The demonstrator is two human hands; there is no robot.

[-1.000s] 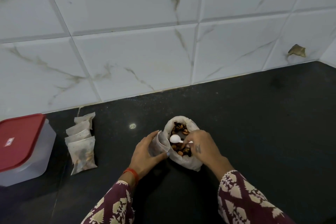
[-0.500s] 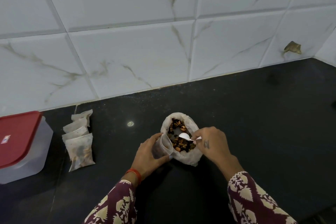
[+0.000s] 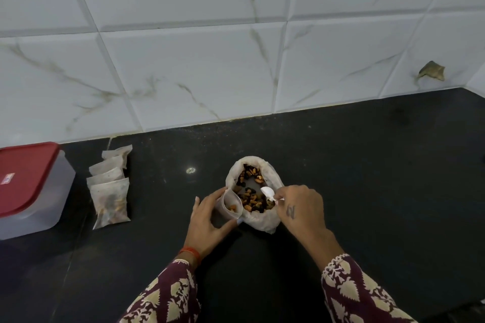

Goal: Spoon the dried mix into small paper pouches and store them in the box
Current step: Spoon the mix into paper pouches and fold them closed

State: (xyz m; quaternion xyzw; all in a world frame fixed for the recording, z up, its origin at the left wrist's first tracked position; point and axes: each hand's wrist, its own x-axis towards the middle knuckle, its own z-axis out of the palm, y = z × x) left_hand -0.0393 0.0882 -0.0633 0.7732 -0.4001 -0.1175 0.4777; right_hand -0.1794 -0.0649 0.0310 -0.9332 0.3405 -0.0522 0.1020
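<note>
Black counter: left hand gripping open pouch, right hand pinching spoon over mix bag; better scooping modestly, tipping slowly.

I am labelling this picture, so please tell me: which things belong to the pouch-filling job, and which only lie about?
Job: white cloth bag of dried mix, small white spoon, open paper pouch, four filled pouches, red-lidded plastic box.
Lying about: brown scrap on the wall tiles.
</note>
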